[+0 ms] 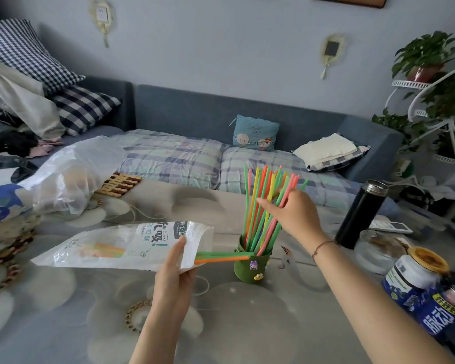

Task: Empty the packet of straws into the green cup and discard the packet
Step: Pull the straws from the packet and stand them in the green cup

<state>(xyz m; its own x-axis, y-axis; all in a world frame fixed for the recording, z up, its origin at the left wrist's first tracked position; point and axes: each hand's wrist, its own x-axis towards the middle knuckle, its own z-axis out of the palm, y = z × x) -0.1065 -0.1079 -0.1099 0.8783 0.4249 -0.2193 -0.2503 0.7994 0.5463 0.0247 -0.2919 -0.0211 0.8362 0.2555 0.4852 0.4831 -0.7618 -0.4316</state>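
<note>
Clear crinkled plastic, a loose bag (74, 174), slumps at the far left edge of the table (247, 324), with a slatted wooden trivet (120, 183) just beside it against the far edge. Nearer the front, left of the table's middle, the left hand (175, 271) holds the white printed packet (121, 245) up off the flower-patterned cloth; thumb on top and fingers underneath are closed on the packet close to its open mouth, which faces right. A few straws, green and orange (222, 256), poke out of that mouth and lie almost level, their tips reaching the rim of the green cup (250, 266). More colour shows faintly through the packet's clear window.

The cup stands upright near the middle of the table, small figures stuck on its side. A thick bunch of straws (263, 206) in green, yellow, orange and pink stands in it, fanning upward and leaning right. The right hand (292, 214) is against the upper part of this bunch, fingers spread loosely and partly open among the straws; whether any straw is actually pinched I cannot tell.

Right of the cup a black flask (360, 214) stands tilted in view, near the far right edge. A glass jar (378, 248) sits just beside it, and blue-labelled bottles (420, 292) crowd the front right corner.
</note>
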